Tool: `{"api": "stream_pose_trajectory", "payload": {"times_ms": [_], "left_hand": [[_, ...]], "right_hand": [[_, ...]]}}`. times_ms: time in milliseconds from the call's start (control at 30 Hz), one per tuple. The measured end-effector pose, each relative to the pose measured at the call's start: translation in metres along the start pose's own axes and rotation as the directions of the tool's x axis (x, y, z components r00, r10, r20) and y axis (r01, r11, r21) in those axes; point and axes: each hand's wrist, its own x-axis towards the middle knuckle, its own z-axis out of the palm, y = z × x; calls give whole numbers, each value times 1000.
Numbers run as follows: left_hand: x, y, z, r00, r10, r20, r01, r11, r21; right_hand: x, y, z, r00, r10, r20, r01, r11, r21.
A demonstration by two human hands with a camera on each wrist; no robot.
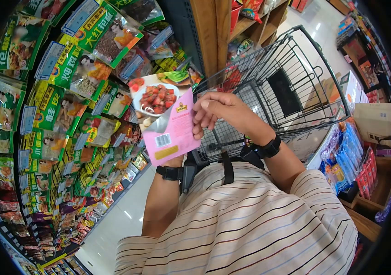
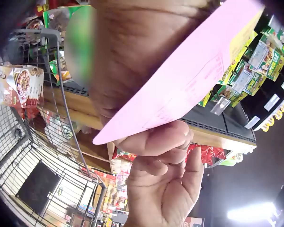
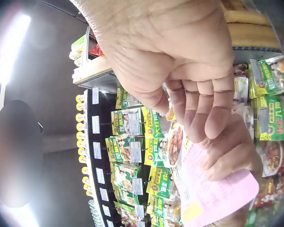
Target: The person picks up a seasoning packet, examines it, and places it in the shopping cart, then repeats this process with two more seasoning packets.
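A pink seasoning packet (image 1: 175, 123) with a picture of red meat chunks and a barcode is held up before the chest. My left hand (image 2: 146, 56) grips it; in the head view that hand is mostly hidden behind the packet. In the right wrist view, the left fingers (image 3: 227, 156) wrap over the packet's edge. My right hand (image 1: 230, 112) is beside the packet's right edge, its fingers loosely bent. Seen from the right wrist, the right hand (image 3: 175, 56) hangs close over the left fingers and overlaps the packet (image 3: 203, 184) there.
Hanging green and yellow spice bags (image 1: 62, 114) with price tags fill the shelf on the left. A wire shopping cart (image 1: 268, 78) stands directly ahead, right of the packet. Wooden shelving (image 1: 218, 32) rises behind it. Bagged goods (image 1: 349, 156) and a cardboard box (image 1: 373, 121) are at right.
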Motion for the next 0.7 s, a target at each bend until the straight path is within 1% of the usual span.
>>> {"api": "stream_pose_trajectory", "payload": {"times_ms": [67, 100, 167, 267, 367, 400, 467, 600, 700], "left_hand": [[7, -1, -11, 992, 122, -6, -118, 971, 206], [15, -1, -16, 950, 205, -237, -61, 862, 504], [25, 0, -36, 844, 382, -376, -109, 809, 577], [20, 11, -46, 825, 453, -339, -152, 755, 638], [13, 16, -26, 824, 456, -338, -171, 767, 618], [12, 16, -21, 813, 482, -327, -186, 748, 638], [9, 17, -27, 839, 456, -298, -191, 759, 622], [5, 16, -20, 860, 420, -290, -177, 778, 602], [5, 14, -22, 896, 356, -264, -137, 790, 598]], "right_hand": [[2, 7, 0, 999, -23, -30, 25, 999, 43], [3, 9, 1, 998, -15, -58, 21, 995, 97], [4, 12, 1, 993, 4, -115, 20, 979, 202], [8, 26, -2, 966, -21, -258, 43, 996, 78], [16, 50, -19, 966, 76, -245, -23, 977, 214], [16, 51, -19, 963, 82, -257, -11, 964, 266], [16, 52, -20, 956, 98, -277, 11, 930, 368], [23, 63, -31, 955, 128, -267, 4, 896, 444], [22, 64, -34, 956, 131, -261, 13, 874, 486]]}}
